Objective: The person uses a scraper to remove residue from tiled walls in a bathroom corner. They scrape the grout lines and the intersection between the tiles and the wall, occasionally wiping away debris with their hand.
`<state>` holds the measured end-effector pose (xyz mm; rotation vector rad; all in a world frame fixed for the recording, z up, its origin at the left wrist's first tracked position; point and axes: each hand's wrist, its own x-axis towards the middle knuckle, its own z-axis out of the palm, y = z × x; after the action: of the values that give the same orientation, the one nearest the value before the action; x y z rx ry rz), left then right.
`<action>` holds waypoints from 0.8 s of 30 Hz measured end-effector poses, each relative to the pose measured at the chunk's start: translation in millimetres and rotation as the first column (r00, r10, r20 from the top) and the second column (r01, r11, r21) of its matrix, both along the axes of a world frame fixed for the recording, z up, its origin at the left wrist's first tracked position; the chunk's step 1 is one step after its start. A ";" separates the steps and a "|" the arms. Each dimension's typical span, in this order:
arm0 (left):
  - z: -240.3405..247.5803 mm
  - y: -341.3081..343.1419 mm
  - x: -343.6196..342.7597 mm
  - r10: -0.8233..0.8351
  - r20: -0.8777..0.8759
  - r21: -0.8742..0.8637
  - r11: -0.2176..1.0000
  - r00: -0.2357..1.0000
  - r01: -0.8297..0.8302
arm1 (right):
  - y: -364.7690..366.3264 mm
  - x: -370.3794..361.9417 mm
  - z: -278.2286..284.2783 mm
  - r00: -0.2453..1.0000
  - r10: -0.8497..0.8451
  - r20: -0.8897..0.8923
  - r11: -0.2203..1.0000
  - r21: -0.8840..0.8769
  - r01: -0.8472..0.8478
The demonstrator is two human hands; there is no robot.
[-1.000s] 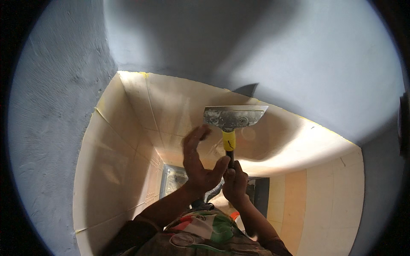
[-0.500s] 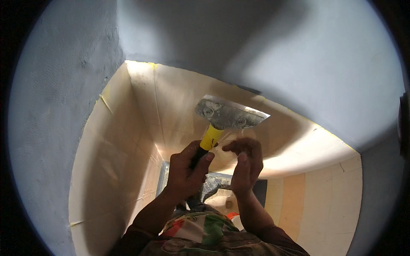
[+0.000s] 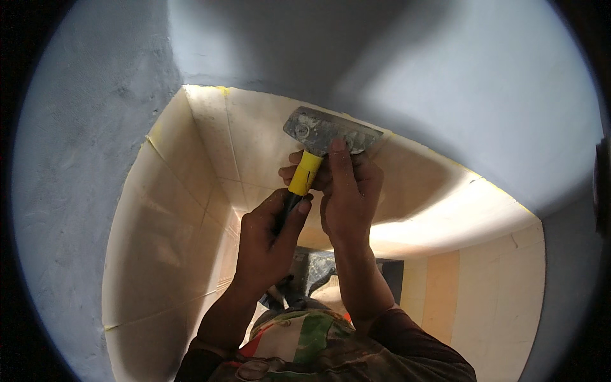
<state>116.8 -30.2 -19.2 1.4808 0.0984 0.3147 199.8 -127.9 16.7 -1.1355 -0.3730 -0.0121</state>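
Scraper (image 3: 307, 172) in both hands (image 3: 264, 239)

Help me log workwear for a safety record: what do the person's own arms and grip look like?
The left grip and right grip are bare hands, with no gloves. The forearms are bare too, with no watch or bracelet showing. Dark brownish sleeves cover the upper arms; the light is too dim to tell any pattern on them.
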 end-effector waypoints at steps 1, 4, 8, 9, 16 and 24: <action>1.8 -0.3 0.3 -0.001 0.004 -0.004 1.000 1.000 0.001 | 0.5 0.8 1.0 1.000 -0.002 -0.007 1.000 0.013 0.002; 5.0 -3.0 0.1 0.003 0.008 -0.018 1.000 1.000 -0.003 | 0.5 0.6 5.1 1.000 -0.012 -0.020 1.000 0.023 0.012; 8.1 -4.1 -0.7 0.010 0.031 -0.044 0.999 0.999 -0.009 | 1.6 1.3 4.9 1.000 -0.011 -0.025 1.000 0.016 0.012; 7.9 -3.8 -2.6 0.006 -0.015 -0.049 0.999 1.000 -0.007 | 2.6 -0.2 5.6 0.999 -0.017 -0.041 1.000 0.010 0.018; 4.7 -4.9 -1.4 -0.031 -0.037 -0.070 0.997 0.999 0.028 | 0.8 0.1 7.2 0.997 -0.072 -0.023 0.997 -0.025 0.072; 8.9 -1.4 -3.1 -0.031 -0.080 -0.042 0.999 0.996 0.028 | 5.3 -2.0 7.9 0.996 -0.084 -0.032 0.996 0.008 0.084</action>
<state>113.7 -31.6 -10.3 1.4527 0.1467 0.2278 197.8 -122.7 24.6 -1.1403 -0.2965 -0.0691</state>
